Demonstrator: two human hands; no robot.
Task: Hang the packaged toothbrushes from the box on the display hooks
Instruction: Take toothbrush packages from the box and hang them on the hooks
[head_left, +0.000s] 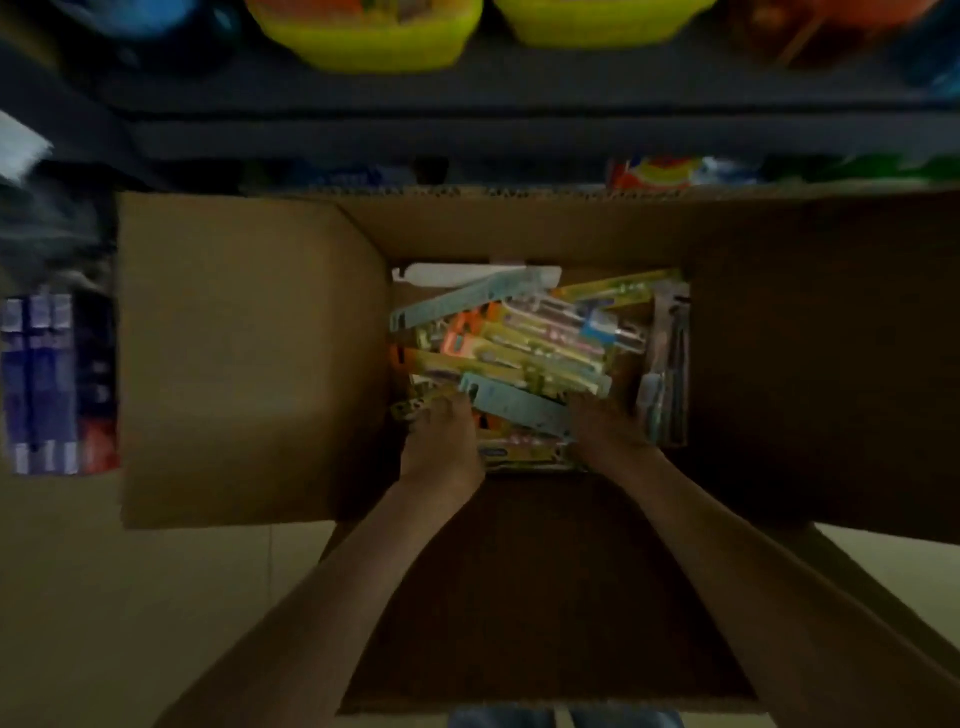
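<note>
An open cardboard box (249, 358) stands on the floor below me, its flaps spread out. Inside lies a loose pile of packaged toothbrushes (540, 343) in yellow, orange, pale blue and pink cards. Both my hands reach down into the pile at its near side. My left hand (441, 441) has its fingers curled on the left end of a pale blue pack (519, 405) that lies on top. My right hand (608, 431) rests at that pack's right end, with its fingertips hidden among the packs. No display hooks are in view.
A dark shelf unit (519, 119) rises just beyond the box, with yellow tubs (363, 36) on an upper level and colourful packs (654, 171) lower down. Blue and red boxed goods (52, 384) stand on the left. Pale floor (130, 597) surrounds the box.
</note>
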